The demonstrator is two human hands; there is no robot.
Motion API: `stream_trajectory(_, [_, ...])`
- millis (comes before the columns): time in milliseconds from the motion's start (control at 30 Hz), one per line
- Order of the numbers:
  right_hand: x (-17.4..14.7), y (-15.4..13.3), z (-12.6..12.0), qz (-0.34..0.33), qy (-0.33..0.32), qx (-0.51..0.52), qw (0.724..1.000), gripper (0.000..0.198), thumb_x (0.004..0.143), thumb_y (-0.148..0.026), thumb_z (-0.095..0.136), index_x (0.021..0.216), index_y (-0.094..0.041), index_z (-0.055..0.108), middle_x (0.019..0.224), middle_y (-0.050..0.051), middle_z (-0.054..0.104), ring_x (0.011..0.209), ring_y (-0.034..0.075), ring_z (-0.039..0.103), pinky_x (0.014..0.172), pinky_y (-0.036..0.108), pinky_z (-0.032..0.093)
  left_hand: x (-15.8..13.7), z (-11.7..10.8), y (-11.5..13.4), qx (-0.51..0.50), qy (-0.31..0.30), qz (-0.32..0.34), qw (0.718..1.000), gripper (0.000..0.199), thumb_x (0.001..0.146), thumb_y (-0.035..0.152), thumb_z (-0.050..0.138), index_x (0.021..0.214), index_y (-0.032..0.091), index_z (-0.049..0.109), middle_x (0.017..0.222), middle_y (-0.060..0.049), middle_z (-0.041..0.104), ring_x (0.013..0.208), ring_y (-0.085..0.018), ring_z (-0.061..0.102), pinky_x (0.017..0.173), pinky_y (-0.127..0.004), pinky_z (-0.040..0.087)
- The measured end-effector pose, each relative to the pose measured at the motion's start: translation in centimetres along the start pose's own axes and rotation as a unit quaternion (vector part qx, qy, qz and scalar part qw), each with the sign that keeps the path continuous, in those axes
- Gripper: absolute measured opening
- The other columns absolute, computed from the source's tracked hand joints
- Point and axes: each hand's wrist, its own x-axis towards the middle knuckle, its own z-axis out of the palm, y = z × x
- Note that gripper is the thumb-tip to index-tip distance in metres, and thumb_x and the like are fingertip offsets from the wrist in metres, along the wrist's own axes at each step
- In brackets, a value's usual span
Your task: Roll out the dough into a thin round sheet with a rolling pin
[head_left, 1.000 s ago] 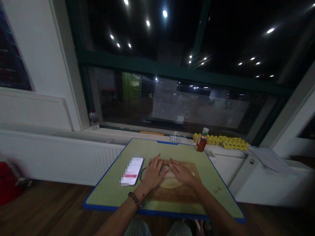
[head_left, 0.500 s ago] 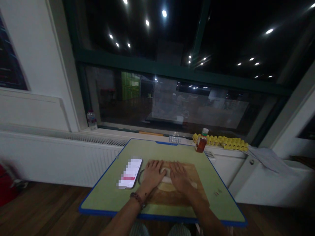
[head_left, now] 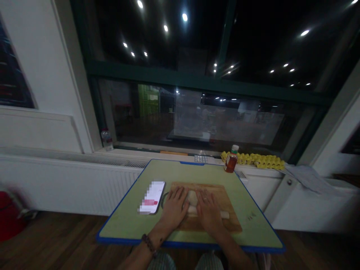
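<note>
Light-brown board, off-white dough, cream rolling pin, pale-green, blue-edged table.

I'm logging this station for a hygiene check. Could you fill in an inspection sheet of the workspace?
Surface: green table with blue edging; wooden board on it.
Job's things: rolling pin across the board; pale flat piece, apparently dough, beside it.
Clutter: phone left of the board; bottle of reddish liquid, far right corner.
Hands: left hand and right hand lie flat over the pin.
Cables: nothing seen for certain; dark loop by the board unclear.
Surroundings: dark window, white radiator, yellow egg trays.
</note>
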Motion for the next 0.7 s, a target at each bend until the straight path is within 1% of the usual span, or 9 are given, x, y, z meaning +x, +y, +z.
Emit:
stream_trajectory(67, [1.6, 0.2, -0.4, 0.018, -0.04, -0.002, 0.999, 0.053, 0.095, -0.023, 0.028, 0.146, -0.02, 0.036, 0.151, 0.003, 0.037, 0.143, 0.022, 0.022, 0.118, 0.044, 0.012, 1.4, -0.2, 0.2, 0.005, -0.012, -0.023, 1.0, 0.048, 0.095, 0.031, 0.038, 0.141, 0.02, 0.045, 0.148, -0.008, 0.043, 0.138, -0.026, 0.036, 0.114, -0.046, 0.026])
stream_trajectory(133, [3.1, 0.4, -0.6, 0.042, -0.079, -0.005, 0.996, 0.054, 0.094, -0.023, 0.028, 0.148, -0.017, 0.033, 0.151, 0.006, 0.037, 0.144, 0.024, 0.021, 0.117, 0.046, 0.01, 2.9, -0.3, 0.3, 0.01, -0.035, -0.054, 0.998, 0.05, 0.094, 0.033, 0.039, 0.141, 0.017, 0.045, 0.148, -0.011, 0.042, 0.138, -0.028, 0.036, 0.113, -0.046, 0.027])
stream_trajectory(200, [3.9, 0.6, -0.6, 0.053, -0.094, -0.006, 0.994, 0.057, 0.093, -0.024, 0.029, 0.149, -0.017, 0.029, 0.152, 0.007, 0.035, 0.144, 0.024, 0.019, 0.117, 0.047, 0.01, 3.6, -0.2, 0.4, 0.012, -0.045, -0.07, 0.996, 0.052, 0.093, 0.033, 0.04, 0.142, 0.015, 0.044, 0.149, -0.013, 0.041, 0.138, -0.03, 0.036, 0.113, -0.047, 0.028])
stream_trajectory(267, [3.6, 0.7, -0.2, 0.04, -0.083, -0.002, 0.996, 0.057, 0.093, -0.025, 0.03, 0.15, -0.018, 0.028, 0.153, 0.006, 0.033, 0.144, 0.024, 0.018, 0.117, 0.046, 0.009, 3.2, 0.0, 0.4, 0.011, -0.029, -0.065, 0.997, 0.051, 0.093, 0.031, 0.04, 0.142, 0.016, 0.045, 0.149, -0.012, 0.041, 0.138, -0.03, 0.035, 0.113, -0.047, 0.027])
stream_trajectory(333, [2.6, 0.8, 0.3, 0.015, -0.056, 0.007, 0.998, 0.057, 0.092, -0.024, 0.03, 0.149, -0.019, 0.03, 0.153, 0.003, 0.032, 0.144, 0.023, 0.018, 0.118, 0.045, 0.009, 2.1, 0.1, 0.6, 0.008, -0.006, -0.052, 0.999, 0.051, 0.093, 0.031, 0.039, 0.142, 0.018, 0.045, 0.149, -0.01, 0.041, 0.138, -0.029, 0.034, 0.113, -0.047, 0.027])
stream_trajectory(433, [0.8, 0.6, 0.5, -0.012, -0.025, 0.026, 0.999, 0.057, 0.091, -0.023, 0.031, 0.148, -0.018, 0.033, 0.153, 0.002, 0.032, 0.144, 0.022, 0.019, 0.119, 0.041, 0.012, 0.3, -0.1, 0.9, -0.003, -0.004, -0.034, 0.999, 0.052, 0.094, 0.032, 0.038, 0.143, 0.018, 0.042, 0.148, -0.011, 0.043, 0.137, -0.028, 0.037, 0.111, -0.047, 0.029])
stream_trajectory(533, [-0.3, 0.1, 0.1, -0.003, -0.021, 0.039, 0.999, 0.057, 0.091, -0.02, 0.031, 0.147, -0.015, 0.035, 0.15, 0.003, 0.039, 0.143, 0.022, 0.024, 0.117, 0.04, 0.02, -0.8, -0.5, 1.0, -0.01, -0.018, -0.02, 1.0, 0.051, 0.094, 0.033, 0.036, 0.143, 0.018, 0.042, 0.146, -0.012, 0.045, 0.135, -0.027, 0.04, 0.11, -0.048, 0.03])
stream_trajectory(600, [-0.8, -0.3, -0.2, 0.011, -0.02, 0.044, 0.999, 0.057, 0.09, -0.02, 0.032, 0.146, -0.016, 0.037, 0.148, 0.004, 0.042, 0.141, 0.022, 0.028, 0.115, 0.04, 0.024, -1.2, -0.6, 1.0, -0.012, -0.012, -0.01, 1.0, 0.05, 0.095, 0.032, 0.034, 0.142, 0.018, 0.044, 0.146, -0.011, 0.045, 0.135, -0.026, 0.04, 0.111, -0.047, 0.028])
stream_trajectory(700, [-1.2, -0.6, -0.4, 0.012, -0.012, 0.052, 0.999, 0.056, 0.09, -0.02, 0.034, 0.146, -0.017, 0.038, 0.148, 0.006, 0.042, 0.141, 0.022, 0.03, 0.114, 0.04, 0.026, -1.6, -0.6, 0.8, -0.014, 0.003, 0.003, 1.0, 0.049, 0.095, 0.031, 0.031, 0.14, 0.016, 0.045, 0.145, -0.011, 0.046, 0.135, -0.024, 0.04, 0.113, -0.043, 0.027])
